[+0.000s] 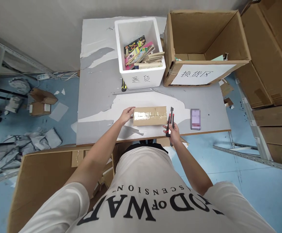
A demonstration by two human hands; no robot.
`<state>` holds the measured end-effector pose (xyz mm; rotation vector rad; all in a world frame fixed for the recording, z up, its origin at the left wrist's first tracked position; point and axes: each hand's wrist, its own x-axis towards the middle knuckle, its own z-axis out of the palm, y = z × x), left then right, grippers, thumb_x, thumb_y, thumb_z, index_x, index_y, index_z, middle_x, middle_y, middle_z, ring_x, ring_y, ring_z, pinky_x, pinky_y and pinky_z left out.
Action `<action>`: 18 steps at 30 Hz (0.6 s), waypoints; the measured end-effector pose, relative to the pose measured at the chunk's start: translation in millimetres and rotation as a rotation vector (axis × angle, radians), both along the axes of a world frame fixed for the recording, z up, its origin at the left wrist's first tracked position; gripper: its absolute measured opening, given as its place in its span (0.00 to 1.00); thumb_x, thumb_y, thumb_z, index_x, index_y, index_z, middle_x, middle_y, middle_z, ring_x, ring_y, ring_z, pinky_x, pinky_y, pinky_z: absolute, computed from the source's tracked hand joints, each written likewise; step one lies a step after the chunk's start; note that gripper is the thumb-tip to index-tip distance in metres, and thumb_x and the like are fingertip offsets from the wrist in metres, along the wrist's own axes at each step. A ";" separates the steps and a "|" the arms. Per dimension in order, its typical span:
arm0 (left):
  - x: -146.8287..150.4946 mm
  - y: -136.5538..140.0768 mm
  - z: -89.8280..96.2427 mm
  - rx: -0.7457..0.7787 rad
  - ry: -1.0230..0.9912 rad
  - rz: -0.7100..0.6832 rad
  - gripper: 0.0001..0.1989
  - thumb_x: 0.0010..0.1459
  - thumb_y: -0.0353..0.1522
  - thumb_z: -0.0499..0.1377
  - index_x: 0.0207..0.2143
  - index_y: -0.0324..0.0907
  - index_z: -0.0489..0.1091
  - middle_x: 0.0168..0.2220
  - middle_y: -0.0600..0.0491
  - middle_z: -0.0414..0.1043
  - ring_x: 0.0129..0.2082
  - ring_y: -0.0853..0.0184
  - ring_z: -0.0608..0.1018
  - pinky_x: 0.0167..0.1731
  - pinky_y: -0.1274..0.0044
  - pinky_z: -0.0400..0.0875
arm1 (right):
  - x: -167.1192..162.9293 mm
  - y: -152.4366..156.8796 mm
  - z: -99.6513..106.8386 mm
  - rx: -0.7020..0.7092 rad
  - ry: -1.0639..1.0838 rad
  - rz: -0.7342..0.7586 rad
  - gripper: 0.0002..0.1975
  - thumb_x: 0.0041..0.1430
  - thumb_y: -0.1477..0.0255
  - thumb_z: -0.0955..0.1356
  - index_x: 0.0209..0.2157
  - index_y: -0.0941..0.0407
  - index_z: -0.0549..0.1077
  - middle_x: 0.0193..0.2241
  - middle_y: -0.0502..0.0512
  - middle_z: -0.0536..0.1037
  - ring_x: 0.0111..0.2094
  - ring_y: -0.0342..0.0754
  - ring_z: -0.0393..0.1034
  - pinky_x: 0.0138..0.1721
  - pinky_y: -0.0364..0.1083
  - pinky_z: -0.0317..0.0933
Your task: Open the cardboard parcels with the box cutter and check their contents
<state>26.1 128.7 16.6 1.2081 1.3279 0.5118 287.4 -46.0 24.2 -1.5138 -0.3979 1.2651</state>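
L hand (127, 116) at glossy-taped rect. cardbd box (150, 121), R hand (174, 132) w/ slim cutter (171, 119).

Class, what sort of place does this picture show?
Probably a returns corner in a warehouse: a handwritten sign meaning "exchange area" on the large carton, books in a foam bin, and a box cutter beside a taped parcel.

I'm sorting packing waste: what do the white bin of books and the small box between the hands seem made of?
White bin: probably foam plastic, matte, judging by its thick, pale walls.
Small box: apparently cardboard, dull brown with flat panels; its shiny tape is likely clear plastic, given the bright glare.
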 end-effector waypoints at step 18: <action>23.3 -135.9 -10.1 -0.169 -0.391 0.600 0.27 0.39 0.45 0.71 0.39 0.38 0.75 0.35 0.51 0.77 0.36 0.68 0.79 0.47 0.69 0.74 | 36.0 183.9 14.2 0.085 -0.026 0.306 0.13 0.53 0.66 0.72 0.37 0.53 0.67 0.36 0.49 0.77 0.28 0.40 0.71 0.33 0.44 0.72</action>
